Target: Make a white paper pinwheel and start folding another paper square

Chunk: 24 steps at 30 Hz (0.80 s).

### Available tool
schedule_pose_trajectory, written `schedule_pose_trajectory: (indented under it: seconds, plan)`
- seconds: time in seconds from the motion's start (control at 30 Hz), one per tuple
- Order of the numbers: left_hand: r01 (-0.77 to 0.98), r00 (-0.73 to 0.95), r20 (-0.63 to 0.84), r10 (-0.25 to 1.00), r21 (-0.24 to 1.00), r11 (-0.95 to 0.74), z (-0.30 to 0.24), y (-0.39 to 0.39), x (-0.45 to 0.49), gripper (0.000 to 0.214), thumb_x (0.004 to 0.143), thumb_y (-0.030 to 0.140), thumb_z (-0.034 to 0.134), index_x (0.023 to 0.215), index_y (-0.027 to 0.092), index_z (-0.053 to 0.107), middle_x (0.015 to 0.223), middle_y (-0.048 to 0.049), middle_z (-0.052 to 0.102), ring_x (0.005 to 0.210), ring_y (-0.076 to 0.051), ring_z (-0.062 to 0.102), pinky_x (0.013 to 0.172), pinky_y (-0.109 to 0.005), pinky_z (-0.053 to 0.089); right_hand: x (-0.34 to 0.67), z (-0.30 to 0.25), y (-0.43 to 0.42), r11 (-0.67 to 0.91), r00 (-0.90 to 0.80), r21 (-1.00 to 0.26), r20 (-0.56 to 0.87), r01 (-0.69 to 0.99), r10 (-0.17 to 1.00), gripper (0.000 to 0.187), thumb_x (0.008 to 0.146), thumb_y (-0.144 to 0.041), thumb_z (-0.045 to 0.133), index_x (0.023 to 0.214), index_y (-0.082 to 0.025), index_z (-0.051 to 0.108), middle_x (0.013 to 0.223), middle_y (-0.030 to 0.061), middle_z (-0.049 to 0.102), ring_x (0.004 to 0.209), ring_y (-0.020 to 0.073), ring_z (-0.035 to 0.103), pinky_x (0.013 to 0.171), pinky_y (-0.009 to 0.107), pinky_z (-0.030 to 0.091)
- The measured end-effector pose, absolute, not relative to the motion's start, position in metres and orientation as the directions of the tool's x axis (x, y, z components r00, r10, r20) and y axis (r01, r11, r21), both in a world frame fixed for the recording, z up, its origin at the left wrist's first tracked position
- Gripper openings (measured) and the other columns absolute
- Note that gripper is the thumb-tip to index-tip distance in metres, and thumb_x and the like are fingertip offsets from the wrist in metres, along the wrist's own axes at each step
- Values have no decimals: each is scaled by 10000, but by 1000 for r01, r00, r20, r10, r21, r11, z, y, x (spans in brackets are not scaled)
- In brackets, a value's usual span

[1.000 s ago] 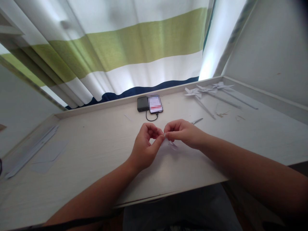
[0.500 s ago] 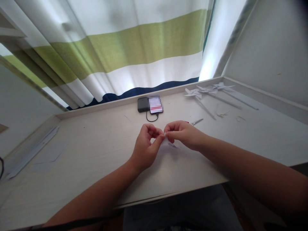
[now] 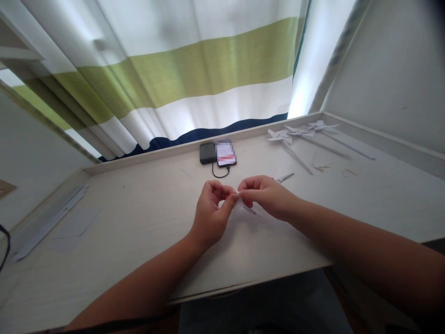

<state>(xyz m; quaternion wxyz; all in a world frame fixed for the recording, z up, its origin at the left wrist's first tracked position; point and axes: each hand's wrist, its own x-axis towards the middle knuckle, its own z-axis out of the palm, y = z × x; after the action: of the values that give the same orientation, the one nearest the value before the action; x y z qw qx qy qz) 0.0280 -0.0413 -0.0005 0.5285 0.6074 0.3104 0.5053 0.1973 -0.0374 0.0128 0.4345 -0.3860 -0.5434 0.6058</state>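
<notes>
Nothing moved | hands (image 3: 238, 199) together pinching paper piece (image 3: 249, 208) | scissors (image 3: 285, 176) behind

My curtain (image 3: 194, 69) has white, green & dark blue stripes. Under it: pale desk (image 3: 139, 222), dark grey box (image 3: 207, 152), white paper windmills (image 3: 280, 135).
</notes>
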Motion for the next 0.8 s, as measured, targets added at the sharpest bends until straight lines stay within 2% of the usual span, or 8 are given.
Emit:
schedule_pose_trajectory:
  seconds: [0.43,0.8]
  plan:
    - [-114,268,205,941,977,-180,-2,-40,26,276,817,214,691,937,196,444,847,-3,633,793,-129,610,727,-260,464,204,15,-37,30,-311,-995,0,91,951,122,712,-265,687,718,-150,645,620,-5,608,557,112,530,539,238,398]
    - [-112,302,233,924,972,-208,-3,-38,25,264,824,188,674,1009,196,486,915,-29,646,799,-131,599,730,-268,459,204,16,-38,170,-289,-940,82,295,954,114,750,-260,635,722,-152,655,609,-4,604,537,106,513,498,223,375]
